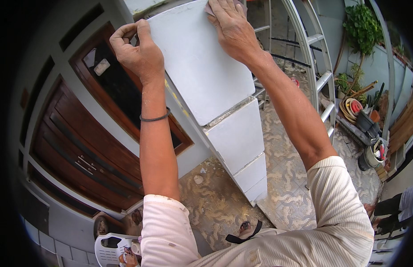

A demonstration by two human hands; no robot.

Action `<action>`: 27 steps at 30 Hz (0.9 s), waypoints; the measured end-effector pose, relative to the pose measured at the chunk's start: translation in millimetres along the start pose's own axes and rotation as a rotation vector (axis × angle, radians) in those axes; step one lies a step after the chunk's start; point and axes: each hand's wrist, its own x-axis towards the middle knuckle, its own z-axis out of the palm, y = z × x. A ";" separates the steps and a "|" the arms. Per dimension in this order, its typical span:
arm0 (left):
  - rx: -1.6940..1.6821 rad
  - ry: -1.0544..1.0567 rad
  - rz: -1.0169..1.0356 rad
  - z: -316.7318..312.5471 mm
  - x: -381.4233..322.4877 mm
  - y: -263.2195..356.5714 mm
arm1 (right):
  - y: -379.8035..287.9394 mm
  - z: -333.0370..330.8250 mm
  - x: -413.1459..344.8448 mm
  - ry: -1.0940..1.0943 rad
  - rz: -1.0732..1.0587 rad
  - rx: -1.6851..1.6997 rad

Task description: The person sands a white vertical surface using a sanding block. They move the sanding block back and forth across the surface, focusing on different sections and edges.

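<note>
A tall column of smooth white blocks, divided by horizontal grooves, rises before me. My right hand lies flat on the upper block near its right edge, pressing a brownish sheet, apparently sandpaper, against the surface. My left hand is at the block's left edge, its fingers curled and the thumb up near the corner; whether it grips the edge or only rests there cannot be told. A dark band circles the left wrist. Rough material shows in the groove below the upper block.
An aluminium ladder stands right of the column. Potted plants, a bucket with tools and wooden boards are at the far right. Wooden doors are at left, a white plastic chair below. Dust and debris lie on the patterned floor. Another person's legs show lower right.
</note>
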 end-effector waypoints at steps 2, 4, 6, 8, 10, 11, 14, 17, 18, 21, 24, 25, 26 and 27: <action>0.038 -0.007 -0.013 -3.7 1.3 -2.2 | -4.8 -1.3 -24.9 -0.033 -0.031 0.016; 0.053 -0.008 -0.027 -5.2 2.1 0.1 | -6.2 -3.9 -26.2 -0.048 -0.043 0.041; 0.031 0.002 -0.046 -0.2 2.3 4.6 | 6.8 -4.1 2.4 -0.017 -0.032 0.052; 0.020 -0.003 -0.029 3.9 1.1 7.3 | 19.2 -3.4 19.6 -0.016 -0.008 0.030; 0.029 -0.004 -0.019 -2.2 0.7 2.5 | 9.6 -5.7 6.1 -0.029 -0.009 0.053; 0.035 -0.011 -0.020 -4.4 0.2 -0.7 | 4.1 -7.6 -2.2 -0.035 -0.010 0.064; 0.049 -0.005 -0.015 -6.7 2.1 0.2 | -2.3 -6.2 -19.8 -0.059 -0.036 0.046; 0.039 -0.006 -0.006 2.0 2.9 3.7 | 19.3 -6.9 12.4 -0.018 -0.029 0.043; 0.043 -0.003 -0.005 -0.1 1.5 2.8 | 18.9 -5.7 19.7 -0.022 0.019 0.061; 0.008 -0.008 -0.019 -2.1 -0.1 -1.1 | 9.5 -1.7 -7.9 0.008 -0.058 0.067; 0.066 -0.009 0.000 -2.6 2.9 -0.9 | -1.3 1.2 -31.0 0.022 -0.070 -0.011; 0.058 -0.010 0.004 -1.1 2.8 0.8 | 2.8 -1.8 -22.0 0.009 -0.079 -0.011; 0.051 -0.011 0.009 -0.6 2.4 2.9 | 11.8 -5.2 -5.0 -0.003 -0.088 -0.012; 0.047 -0.011 0.007 -1.9 0.1 3.4 | 15.3 -8.3 8.1 -0.024 -0.098 -0.010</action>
